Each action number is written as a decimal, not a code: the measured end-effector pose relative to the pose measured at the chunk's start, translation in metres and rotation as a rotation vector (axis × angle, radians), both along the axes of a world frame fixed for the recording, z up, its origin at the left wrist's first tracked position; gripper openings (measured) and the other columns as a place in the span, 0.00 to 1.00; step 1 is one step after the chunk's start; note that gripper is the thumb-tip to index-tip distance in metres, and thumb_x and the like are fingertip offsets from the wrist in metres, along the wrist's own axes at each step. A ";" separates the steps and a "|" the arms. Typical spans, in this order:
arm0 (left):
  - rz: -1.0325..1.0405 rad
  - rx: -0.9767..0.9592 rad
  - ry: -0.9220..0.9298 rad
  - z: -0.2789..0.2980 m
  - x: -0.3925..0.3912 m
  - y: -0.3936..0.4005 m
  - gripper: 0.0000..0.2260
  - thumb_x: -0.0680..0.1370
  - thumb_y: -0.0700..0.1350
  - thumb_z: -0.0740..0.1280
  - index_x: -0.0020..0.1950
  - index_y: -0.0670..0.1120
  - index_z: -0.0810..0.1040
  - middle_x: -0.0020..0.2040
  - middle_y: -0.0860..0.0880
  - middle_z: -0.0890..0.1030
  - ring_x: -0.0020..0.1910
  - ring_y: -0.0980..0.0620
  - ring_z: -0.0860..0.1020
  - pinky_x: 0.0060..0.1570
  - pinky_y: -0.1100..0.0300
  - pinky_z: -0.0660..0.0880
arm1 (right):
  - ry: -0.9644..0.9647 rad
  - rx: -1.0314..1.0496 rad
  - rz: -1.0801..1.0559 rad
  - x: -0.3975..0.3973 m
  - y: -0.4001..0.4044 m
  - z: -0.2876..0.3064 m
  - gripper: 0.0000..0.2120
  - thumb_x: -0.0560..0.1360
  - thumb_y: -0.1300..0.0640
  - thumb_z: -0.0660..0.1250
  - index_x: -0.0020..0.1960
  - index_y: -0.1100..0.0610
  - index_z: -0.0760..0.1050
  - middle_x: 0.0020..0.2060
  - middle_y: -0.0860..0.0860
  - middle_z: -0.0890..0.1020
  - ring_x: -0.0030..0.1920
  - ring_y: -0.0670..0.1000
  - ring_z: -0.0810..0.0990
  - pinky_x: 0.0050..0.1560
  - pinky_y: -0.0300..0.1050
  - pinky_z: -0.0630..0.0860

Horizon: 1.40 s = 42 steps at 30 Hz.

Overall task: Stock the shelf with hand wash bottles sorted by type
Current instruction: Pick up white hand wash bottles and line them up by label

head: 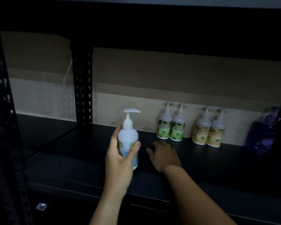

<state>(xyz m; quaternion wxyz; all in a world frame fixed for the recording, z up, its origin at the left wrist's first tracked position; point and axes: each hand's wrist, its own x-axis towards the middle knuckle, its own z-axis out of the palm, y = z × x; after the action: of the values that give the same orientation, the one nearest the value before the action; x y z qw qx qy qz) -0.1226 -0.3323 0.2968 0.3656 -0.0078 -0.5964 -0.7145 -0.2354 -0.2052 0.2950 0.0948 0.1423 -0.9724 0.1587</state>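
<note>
- White pump bottle [128, 140] with a green label is sitting upright in the left hand [120, 161], fingers wrapping round the body, thumb pressing across the front, over the black shelf [217, 168] around 7 o'clock of the frame's middle.
- Right hand [165, 155] is hovering low over the shelf just beside it at 3 o'clock, fingers loosely spread, gripping nothing.
- Two green-label bottles [170, 127] are standing touching at the back wall, 2 o'clock from the held one.
- Two orange-label bottles [208, 132] are standing just right of those.
- Purple bottle [261, 137] is lurking at far right, pretty blurry.
</note>
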 end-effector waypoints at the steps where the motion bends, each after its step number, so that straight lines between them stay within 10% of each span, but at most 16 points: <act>1: -0.026 -0.017 -0.012 -0.001 0.000 -0.001 0.27 0.78 0.40 0.74 0.74 0.58 0.73 0.61 0.54 0.84 0.59 0.51 0.83 0.64 0.44 0.79 | -0.026 0.026 0.012 0.003 0.001 0.000 0.25 0.84 0.41 0.54 0.75 0.53 0.68 0.75 0.55 0.69 0.76 0.56 0.65 0.75 0.51 0.62; 9: -0.065 -0.162 -0.090 -0.007 -0.002 -0.004 0.29 0.79 0.41 0.73 0.75 0.62 0.70 0.66 0.55 0.80 0.62 0.56 0.81 0.66 0.47 0.78 | -0.122 0.088 0.034 0.011 0.003 0.002 0.28 0.85 0.41 0.48 0.81 0.50 0.57 0.82 0.53 0.54 0.82 0.55 0.51 0.81 0.54 0.47; 13: 0.101 -0.358 -0.158 -0.005 -0.004 -0.002 0.31 0.78 0.44 0.75 0.78 0.58 0.68 0.66 0.51 0.69 0.54 0.68 0.76 0.53 0.78 0.70 | -0.134 0.083 0.034 0.010 0.004 0.001 0.28 0.85 0.41 0.49 0.82 0.50 0.57 0.82 0.53 0.54 0.82 0.54 0.51 0.81 0.53 0.47; 16: 0.120 -0.450 -0.190 -0.001 -0.014 -0.005 0.31 0.77 0.44 0.76 0.77 0.55 0.69 0.62 0.49 0.68 0.51 0.66 0.73 0.47 0.83 0.66 | -0.143 0.079 0.036 0.010 0.004 0.001 0.28 0.85 0.41 0.49 0.82 0.50 0.56 0.82 0.53 0.54 0.82 0.54 0.50 0.81 0.53 0.47; 21: 0.083 -0.476 -0.254 0.008 -0.059 -0.015 0.28 0.75 0.42 0.77 0.73 0.51 0.72 0.60 0.47 0.69 0.58 0.49 0.76 0.57 0.65 0.70 | -0.138 0.070 0.038 0.009 0.003 0.001 0.29 0.84 0.40 0.49 0.82 0.50 0.56 0.82 0.53 0.54 0.82 0.54 0.50 0.81 0.53 0.47; 34: 0.147 -0.547 -0.255 0.000 -0.183 -0.028 0.28 0.70 0.44 0.82 0.66 0.45 0.75 0.61 0.41 0.78 0.59 0.42 0.79 0.61 0.48 0.77 | -0.099 0.074 0.035 0.004 0.001 -0.001 0.29 0.84 0.40 0.49 0.81 0.51 0.57 0.82 0.54 0.55 0.82 0.54 0.51 0.81 0.53 0.47; 42: 0.156 -0.532 -0.267 -0.003 -0.217 -0.032 0.24 0.65 0.46 0.85 0.57 0.41 0.82 0.53 0.44 0.85 0.51 0.45 0.83 0.52 0.58 0.77 | -0.081 0.065 0.029 0.002 -0.001 -0.001 0.29 0.84 0.39 0.50 0.81 0.51 0.60 0.81 0.54 0.58 0.81 0.54 0.53 0.80 0.53 0.48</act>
<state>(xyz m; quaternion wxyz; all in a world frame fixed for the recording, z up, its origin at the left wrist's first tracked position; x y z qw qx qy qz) -0.3392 -0.3644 0.2934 0.3228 0.0365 -0.8041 -0.4979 -0.2334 -0.2059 0.2936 0.0486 0.1528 -0.9779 0.1342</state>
